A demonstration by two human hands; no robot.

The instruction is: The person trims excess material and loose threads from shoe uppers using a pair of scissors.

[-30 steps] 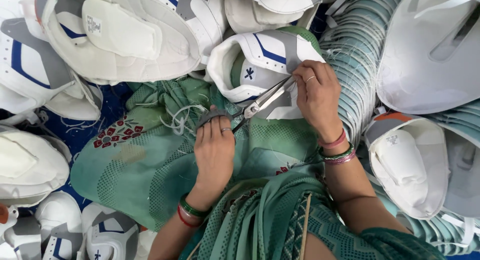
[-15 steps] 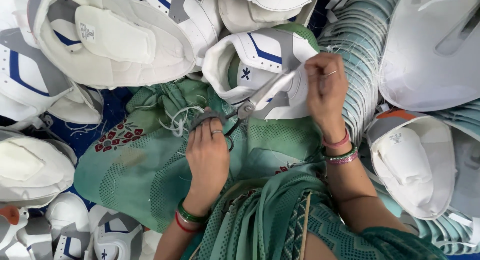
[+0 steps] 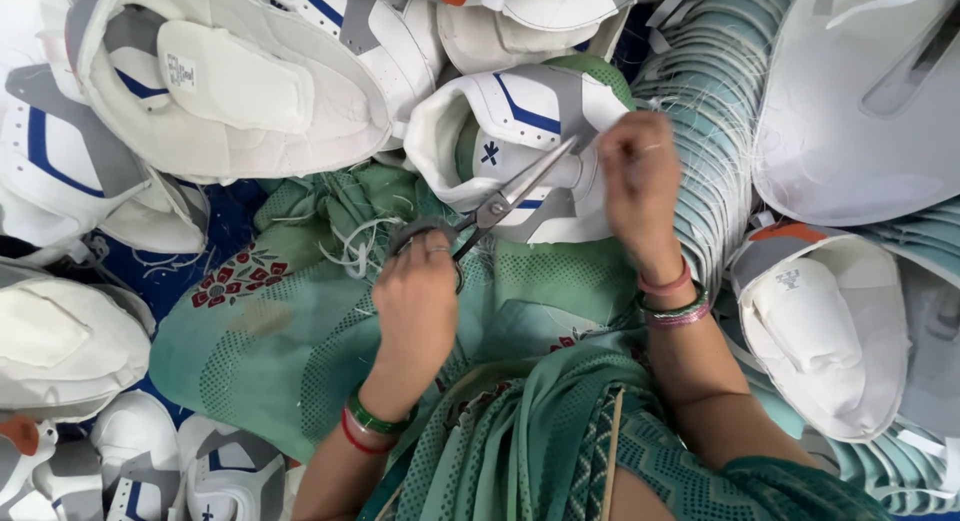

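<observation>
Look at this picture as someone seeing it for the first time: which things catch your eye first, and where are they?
At the centre, the left hand holds scissors pointing up at a white shoe upper with blue stripes, which the right hand holds from the right. Heaps of similar white uppers crowd all around, and green patterned cloth spreads across the person's lap below.
</observation>
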